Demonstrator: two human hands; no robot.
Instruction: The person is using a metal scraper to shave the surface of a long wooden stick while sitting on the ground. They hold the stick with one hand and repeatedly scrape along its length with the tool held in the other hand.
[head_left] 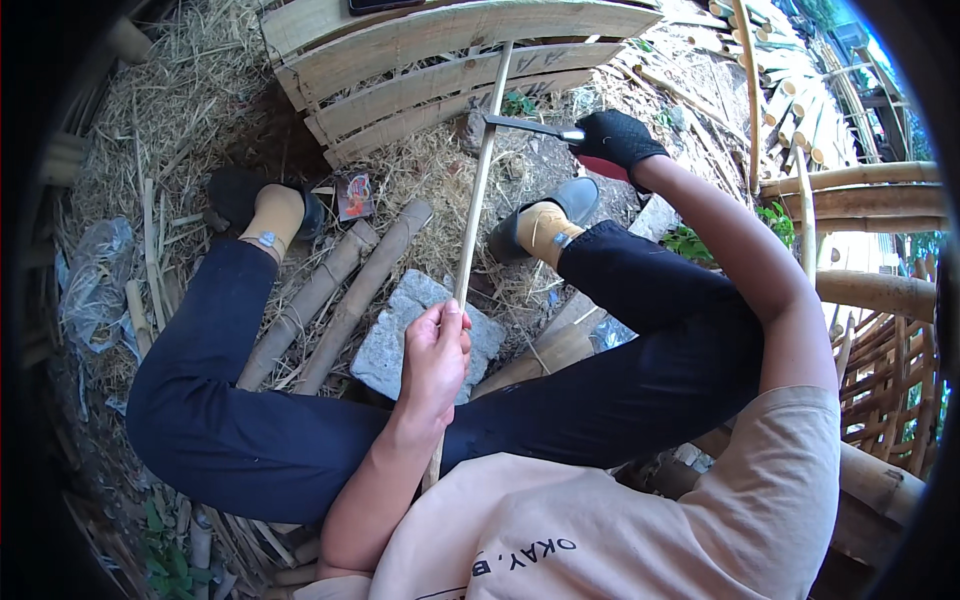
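Observation:
My bare left hand (436, 362) is closed around a long pale bamboo strip (476, 210), thumb uppermost. The strip runs from near my waist up to the slatted wooden crate, its far end lying over the slats. In a black glove, my right hand (622, 142) grips a knife (540, 128) whose narrow metal blade points left. The blade's tip end meets or crosses the strip below the crate; whether it cuts in cannot be told. Something red shows under the gloved hand. Between my legs, a rough grey stone block (395, 335) lies beneath the strip.
The slatted wooden crate (440, 70) stands ahead. Two bamboo poles (365, 290) lie left of the block. A plastic bag (98, 280) is at far left, a small printed packet (353, 196) by my left foot. Cut bamboo (795, 110) is stacked at far right, beside bamboo rails (860, 200).

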